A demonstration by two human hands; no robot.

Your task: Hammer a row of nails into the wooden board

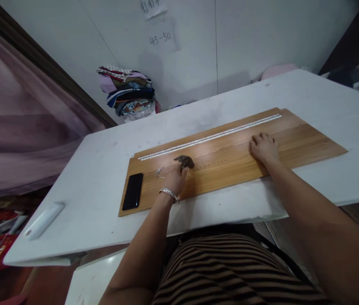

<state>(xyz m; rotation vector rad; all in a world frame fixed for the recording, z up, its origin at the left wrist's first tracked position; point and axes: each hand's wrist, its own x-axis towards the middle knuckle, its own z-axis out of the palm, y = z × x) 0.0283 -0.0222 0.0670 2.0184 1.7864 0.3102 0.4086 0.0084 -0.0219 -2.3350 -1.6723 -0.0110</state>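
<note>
Your left hand (174,178) has its grip wrapped round a dark tool (184,161) on the wooden board (230,169). Your right hand (263,147) lies flat, holding nothing. You're likely working along the dot row (209,164), so keep the board braced.

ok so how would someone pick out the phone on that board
Find the white table and the long wooden board lying on it. At the board's left end, left of the left hand gripping a dark tool, lies the phone. It is the only flat, glossy black rectangle; the metal pins nearby are tiny and silvery, and the strip along the far edge is long and pale.
</note>
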